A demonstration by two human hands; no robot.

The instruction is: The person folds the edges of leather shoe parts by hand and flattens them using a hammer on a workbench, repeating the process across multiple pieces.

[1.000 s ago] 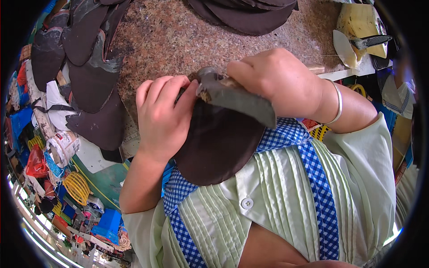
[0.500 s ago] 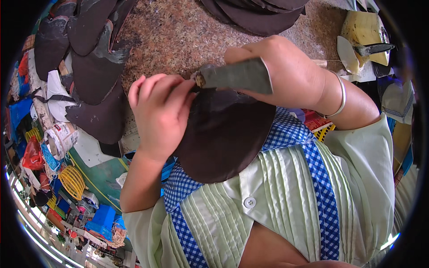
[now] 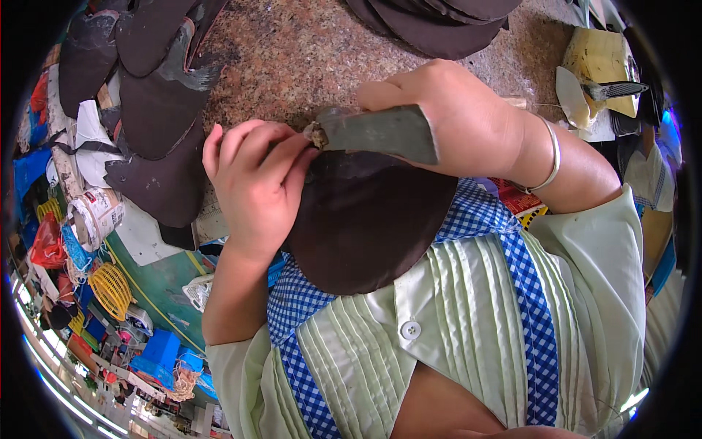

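A dark brown rounded piece (image 3: pixel 369 227), like a shoe upper, hangs from the table edge against my checked apron. My left hand (image 3: pixel 256 183) pinches its upper edge between thumb and fingers. In my closed right hand (image 3: pixel 475 117) is a flat grey-green blade-like tool (image 3: pixel 384 133); its exact kind cannot be made out. The tool's left end, with brownish residue on it, meets the piece's edge beside my left fingertips. Much of that edge is hidden behind the tool.
Similar dark pieces (image 3: pixel 161 117) overlap along the left table side, and a stack of them (image 3: pixel 439 29) lies at the far edge. A yellowish block with a black-handled brush (image 3: pixel 618 89) stands at right. Left of the table are a white tub (image 3: pixel 95 218) and yellow basket (image 3: pixel 111 290).
Both hands have shifted slightly left, still at the piece's upper edge. The tool has moved a little left and tilted, its right end lower.
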